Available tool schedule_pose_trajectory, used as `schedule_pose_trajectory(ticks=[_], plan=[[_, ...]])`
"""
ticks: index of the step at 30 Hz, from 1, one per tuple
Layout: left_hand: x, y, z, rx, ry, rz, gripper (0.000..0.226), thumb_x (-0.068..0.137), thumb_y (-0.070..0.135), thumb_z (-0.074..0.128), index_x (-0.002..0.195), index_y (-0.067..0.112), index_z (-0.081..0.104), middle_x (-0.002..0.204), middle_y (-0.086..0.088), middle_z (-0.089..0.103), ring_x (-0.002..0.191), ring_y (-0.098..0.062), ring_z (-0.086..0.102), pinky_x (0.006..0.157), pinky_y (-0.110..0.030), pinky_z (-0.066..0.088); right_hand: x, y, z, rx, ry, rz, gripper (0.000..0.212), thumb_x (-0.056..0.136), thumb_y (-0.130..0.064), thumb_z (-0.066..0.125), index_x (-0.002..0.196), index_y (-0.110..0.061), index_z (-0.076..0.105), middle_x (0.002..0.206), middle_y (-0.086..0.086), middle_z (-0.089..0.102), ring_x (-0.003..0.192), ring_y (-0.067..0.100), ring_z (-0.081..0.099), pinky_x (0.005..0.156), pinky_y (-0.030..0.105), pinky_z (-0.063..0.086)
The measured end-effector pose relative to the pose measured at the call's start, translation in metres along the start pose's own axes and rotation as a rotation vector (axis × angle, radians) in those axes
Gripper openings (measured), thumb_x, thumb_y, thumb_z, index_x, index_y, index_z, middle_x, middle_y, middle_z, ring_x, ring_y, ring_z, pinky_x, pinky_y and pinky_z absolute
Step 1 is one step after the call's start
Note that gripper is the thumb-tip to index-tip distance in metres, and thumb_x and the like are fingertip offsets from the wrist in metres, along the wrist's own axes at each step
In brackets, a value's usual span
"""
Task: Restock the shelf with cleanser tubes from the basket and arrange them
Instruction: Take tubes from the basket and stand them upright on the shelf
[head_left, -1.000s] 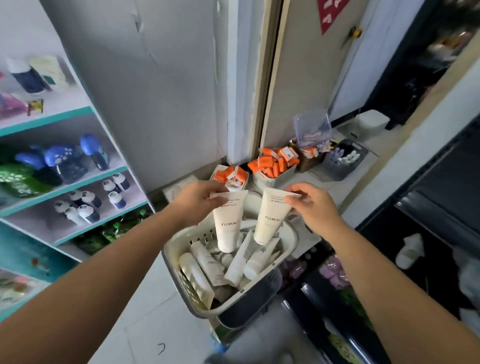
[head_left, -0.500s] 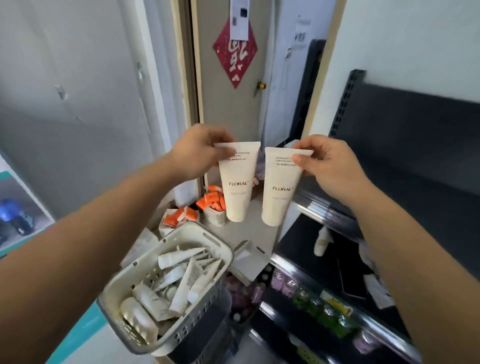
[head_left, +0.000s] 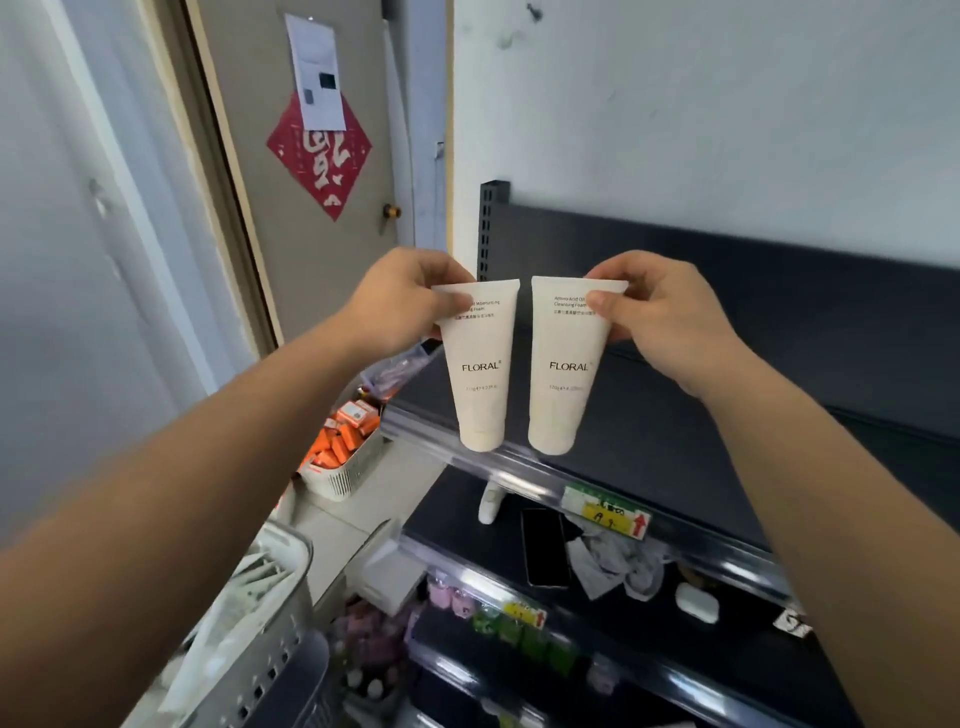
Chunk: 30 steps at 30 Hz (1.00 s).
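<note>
Two cream "FLORAL" cleanser tubes hang cap down, side by side, above the front edge of the dark top shelf (head_left: 675, 415). My left hand (head_left: 400, 301) pinches the left tube (head_left: 480, 374) by its flat crimped end. My right hand (head_left: 660, 312) pinches the right tube (head_left: 563, 374) the same way. The grey basket (head_left: 270, 639) with several more tubes sits at the lower left, partly behind my left forearm. One white tube (head_left: 489, 501) lies on the shelf below.
The lower shelf holds a black phone (head_left: 545, 545), crumpled cloth (head_left: 613, 561) and a white earbud case (head_left: 697, 603). A small basket of orange boxes (head_left: 340, 452) stands on the floor by the door. Bottles line the bottom shelves.
Both hands lifted the tubes out of the basket and swung them right and up to the dark shelf. The basket dropped to the lower left of view.
</note>
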<state>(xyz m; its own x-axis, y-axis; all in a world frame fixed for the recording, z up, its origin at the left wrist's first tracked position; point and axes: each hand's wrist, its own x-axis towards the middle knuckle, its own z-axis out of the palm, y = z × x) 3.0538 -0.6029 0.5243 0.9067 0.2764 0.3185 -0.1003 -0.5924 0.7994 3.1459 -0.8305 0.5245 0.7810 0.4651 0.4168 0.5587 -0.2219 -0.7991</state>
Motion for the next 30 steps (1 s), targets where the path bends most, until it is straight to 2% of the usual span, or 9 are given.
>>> schedule_pose_trajectory(ticks=[5, 9, 12, 14, 16, 19, 22, 24, 30], plan=[[0.036, 0.007, 0.039, -0.036, -0.027, 0.019, 0.007, 0.089, 0.007, 0.064, 0.091, 0.013, 0.069, 0.090, -0.006, 0.073, 0.083, -0.021, 0.071, 0.073, -0.034, 0.061, 0.004, 0.034, -0.034, -0.059, 0.068, 0.063, 0.011, 0.091, -0.014, 0.063, 0.090, -0.024, 0.068, 0.092, -0.002, 0.072, 0.089, 0.021, 0.069, 0.079, 0.049, 0.058], [0.075, -0.003, 0.062, 0.007, -0.045, 0.047, 0.007, 0.090, 0.010, 0.064, 0.091, 0.014, 0.069, 0.084, 0.000, 0.071, 0.067, -0.007, 0.066, 0.053, -0.019, 0.052, 0.018, 0.064, -0.045, -0.118, 0.122, 0.127, 0.010, 0.090, -0.015, 0.062, 0.091, -0.024, 0.068, 0.092, -0.006, 0.070, 0.089, 0.017, 0.068, 0.082, 0.047, 0.057], [0.108, -0.024, 0.077, 0.094, -0.052, 0.071, 0.008, 0.089, 0.015, 0.064, 0.086, 0.021, 0.068, 0.083, 0.005, 0.069, 0.071, -0.012, 0.064, 0.061, -0.027, 0.052, 0.032, 0.084, -0.043, -0.174, 0.151, 0.172, 0.010, 0.090, -0.016, 0.061, 0.090, -0.025, 0.066, 0.093, -0.008, 0.068, 0.088, 0.014, 0.066, 0.078, 0.040, 0.057], [0.131, -0.040, 0.085, 0.111, -0.063, 0.069, 0.008, 0.087, 0.017, 0.064, 0.085, 0.024, 0.068, 0.086, 0.008, 0.070, 0.082, -0.014, 0.066, 0.074, -0.037, 0.057, 0.041, 0.096, -0.036, -0.254, 0.166, 0.183, 0.011, 0.091, -0.016, 0.060, 0.089, -0.026, 0.064, 0.091, -0.011, 0.066, 0.084, 0.009, 0.062, 0.070, 0.028, 0.051], [0.152, -0.052, 0.092, 0.112, -0.067, 0.070, 0.011, 0.087, 0.017, 0.064, 0.083, 0.026, 0.068, 0.086, 0.010, 0.069, 0.086, -0.015, 0.067, 0.077, -0.041, 0.057, 0.052, 0.107, -0.026, -0.335, 0.198, 0.202, 0.010, 0.093, -0.017, 0.058, 0.092, -0.025, 0.063, 0.094, -0.011, 0.064, 0.083, 0.006, 0.059, 0.068, 0.023, 0.046], [0.181, -0.066, 0.098, 0.185, -0.064, 0.110, 0.014, 0.088, 0.016, 0.061, 0.082, 0.028, 0.064, 0.085, 0.014, 0.064, 0.086, -0.011, 0.062, 0.069, -0.027, 0.048, 0.076, 0.120, -0.014, -0.382, 0.276, 0.232, 0.008, 0.094, -0.017, 0.055, 0.097, -0.023, 0.061, 0.100, -0.009, 0.060, 0.091, 0.009, 0.058, 0.076, 0.029, 0.050], [0.208, -0.077, 0.100, 0.197, -0.044, 0.143, 0.013, 0.089, 0.014, 0.059, 0.089, 0.024, 0.067, 0.089, 0.012, 0.063, 0.083, -0.006, 0.057, 0.062, -0.016, 0.037, 0.102, 0.128, -0.004, -0.394, 0.338, 0.251, 0.007, 0.095, -0.016, 0.054, 0.098, -0.021, 0.059, 0.100, -0.008, 0.057, 0.091, 0.009, 0.057, 0.076, 0.030, 0.052], [0.224, -0.084, 0.101, 0.178, -0.047, 0.141, 0.013, 0.089, 0.014, 0.058, 0.092, 0.022, 0.068, 0.090, 0.011, 0.064, 0.085, -0.008, 0.057, 0.062, -0.015, 0.036, 0.119, 0.134, 0.003, -0.382, 0.378, 0.268, 0.006, 0.096, -0.016, 0.053, 0.098, -0.019, 0.058, 0.100, -0.007, 0.056, 0.089, 0.009, 0.056, 0.075, 0.033, 0.054], [0.258, -0.097, 0.111, 0.097, -0.055, 0.150, 0.013, 0.091, 0.017, 0.056, 0.096, 0.021, 0.067, 0.095, 0.009, 0.064, 0.089, -0.010, 0.058, 0.063, -0.018, 0.039, 0.158, 0.146, 0.010, -0.402, 0.416, 0.335, 0.008, 0.097, -0.018, 0.054, 0.104, -0.017, 0.058, 0.107, -0.003, 0.057, 0.095, 0.013, 0.056, 0.076, 0.028, 0.048]])
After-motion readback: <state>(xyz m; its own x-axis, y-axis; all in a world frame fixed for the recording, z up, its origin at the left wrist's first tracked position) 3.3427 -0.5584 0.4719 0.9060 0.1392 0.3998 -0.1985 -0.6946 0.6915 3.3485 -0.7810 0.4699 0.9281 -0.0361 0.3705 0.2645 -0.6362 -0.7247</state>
